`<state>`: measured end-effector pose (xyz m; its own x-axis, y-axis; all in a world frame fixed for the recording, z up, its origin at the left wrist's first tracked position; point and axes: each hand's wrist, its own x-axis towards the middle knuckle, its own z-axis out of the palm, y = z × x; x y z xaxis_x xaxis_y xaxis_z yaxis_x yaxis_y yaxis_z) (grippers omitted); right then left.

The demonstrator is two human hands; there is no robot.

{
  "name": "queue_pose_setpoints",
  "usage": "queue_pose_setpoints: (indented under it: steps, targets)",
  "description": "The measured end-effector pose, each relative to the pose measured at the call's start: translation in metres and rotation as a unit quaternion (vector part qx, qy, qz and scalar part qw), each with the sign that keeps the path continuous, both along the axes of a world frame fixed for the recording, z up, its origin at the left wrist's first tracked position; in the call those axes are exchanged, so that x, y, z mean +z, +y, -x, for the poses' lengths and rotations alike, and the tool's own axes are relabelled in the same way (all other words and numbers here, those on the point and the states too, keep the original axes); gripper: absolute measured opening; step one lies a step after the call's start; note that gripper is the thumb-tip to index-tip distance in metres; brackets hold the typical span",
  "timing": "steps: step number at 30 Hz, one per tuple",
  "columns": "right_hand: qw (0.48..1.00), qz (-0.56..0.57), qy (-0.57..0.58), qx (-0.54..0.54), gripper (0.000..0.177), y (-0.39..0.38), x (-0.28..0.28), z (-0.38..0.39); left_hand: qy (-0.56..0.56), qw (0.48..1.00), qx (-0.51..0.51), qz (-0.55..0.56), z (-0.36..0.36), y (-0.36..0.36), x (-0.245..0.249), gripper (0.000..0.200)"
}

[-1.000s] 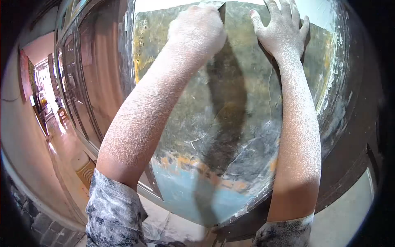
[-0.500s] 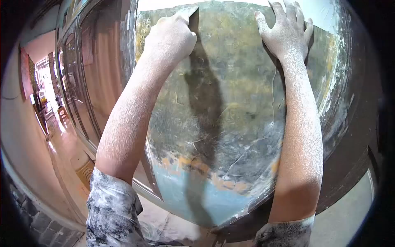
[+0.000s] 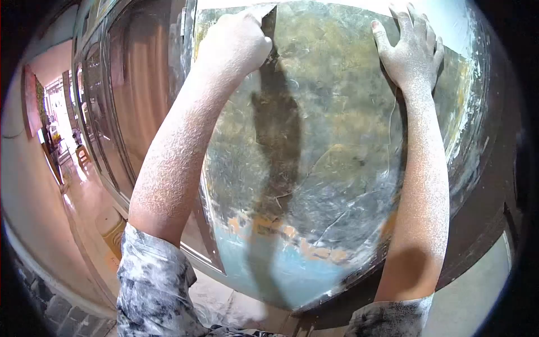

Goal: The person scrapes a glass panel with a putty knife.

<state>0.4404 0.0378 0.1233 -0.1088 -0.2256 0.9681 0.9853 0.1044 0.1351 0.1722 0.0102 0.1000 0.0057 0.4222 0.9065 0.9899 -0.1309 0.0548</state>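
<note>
My left hand [image 3: 238,45], pale with dust, is raised to the top left of a worn wall panel [image 3: 331,101]. It is closed around a scraper [image 3: 265,10]; only the pointed corner of its flat blade shows past the fingers, close to the border between the mottled surface and the white strip above [image 3: 331,3]. The handle is hidden in the hand. My right hand [image 3: 412,59], also dusty, lies open with spread fingers against the upper right of the panel, its fingertips over the white area. Thin cracks run down the panel, and the left arm's shadow falls across it.
A patch of light blue paint [image 3: 241,253] covers the panel's lower part, below orange-brown spots. On the left are glazed wooden doors [image 3: 143,84] and a passage with a shiny floor [image 3: 84,196] and a small stool [image 3: 83,156]. A dark frame edges the panel at right.
The whole view has shifted slightly, so the panel and my right hand appear farther right. My left hand stays near the top left with the scraper, and my right hand remains flat on the panel.
</note>
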Motion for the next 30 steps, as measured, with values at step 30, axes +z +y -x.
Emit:
queue_pose_setpoints:
  steps: [30]
  targets:
    - [0.985,-0.030,0.000,-0.167,0.060,0.037,0.007,-0.033,-0.011,0.999,0.026,-0.018,0.058,0.013,-0.009,0.029]
